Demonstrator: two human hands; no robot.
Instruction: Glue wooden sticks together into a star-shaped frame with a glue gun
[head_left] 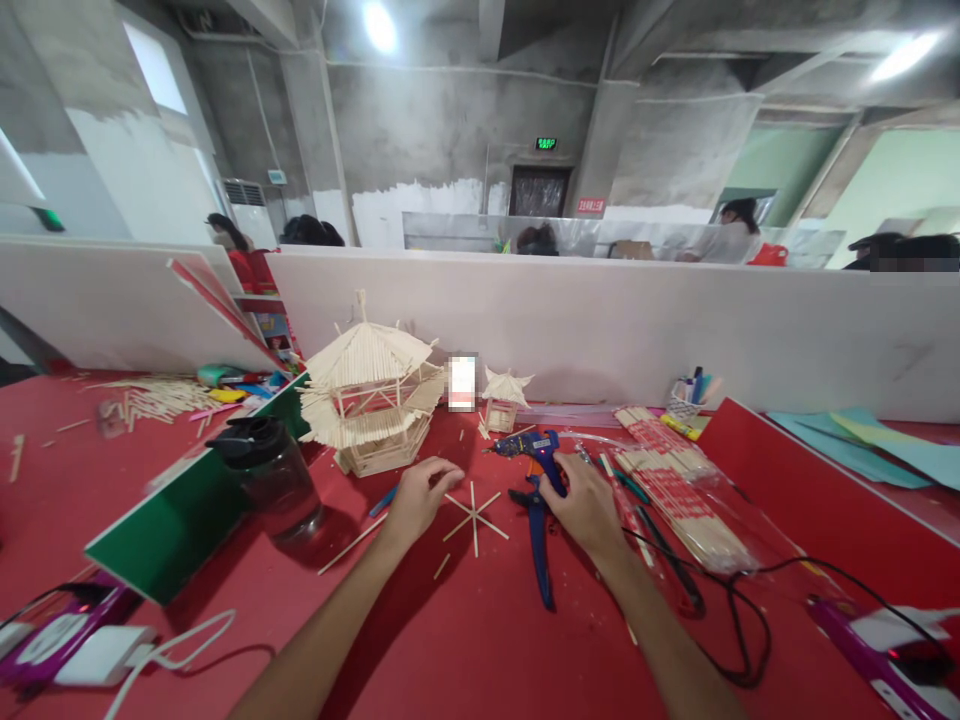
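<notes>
My left hand (pixel 420 492) hovers at the left of a six-armed star of thin wooden sticks (pixel 474 515), its fingers loosely curved, thumb and forefinger slightly apart, with nothing visible in them. My right hand (pixel 589 500) is closed round the handle of a blue hot glue gun (pixel 525 444), whose nozzle points left, beyond the star. Just below that hand lies a pair of blue-handled cutters (pixel 538 550). One short loose stick (pixel 442 567) rests below the star. Behind stand a large stick-built pavilion (pixel 367 360) and a small stick pavilion (pixel 507 398).
A dark water bottle (pixel 274 480) stands left by a green board (pixel 180 520). Bagged stick bundles (pixel 682 500) lie right, near a black cord (pixel 739 600). Power strips (pixel 885 650) sit at both front corners. A white partition (pixel 600 320) closes the back; people sit beyond.
</notes>
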